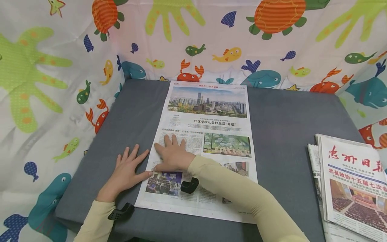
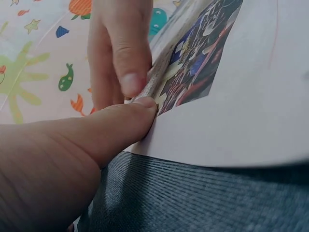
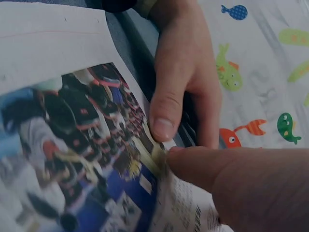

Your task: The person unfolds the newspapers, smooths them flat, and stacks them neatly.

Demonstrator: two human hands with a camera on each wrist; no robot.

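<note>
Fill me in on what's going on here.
A person is handling a newspaper that lies on a grey surface. Their right hand rests on it with fingers spread, while the left hand is at its left edge, thumb touching the paper. More newspapers lie in a stack off to the right.

i see grey table (image 1: 284, 134), white cloth (image 1: 226, 37) behind and at both sides, printed with orange turtles (image 1: 281, 15), red crabs (image 1: 188, 77), blue whales (image 1: 264, 79), little fish (image 1: 195, 50). at right, newspaper pile (image 1: 347, 164), big red writing on top, photo of big hall below.
</note>
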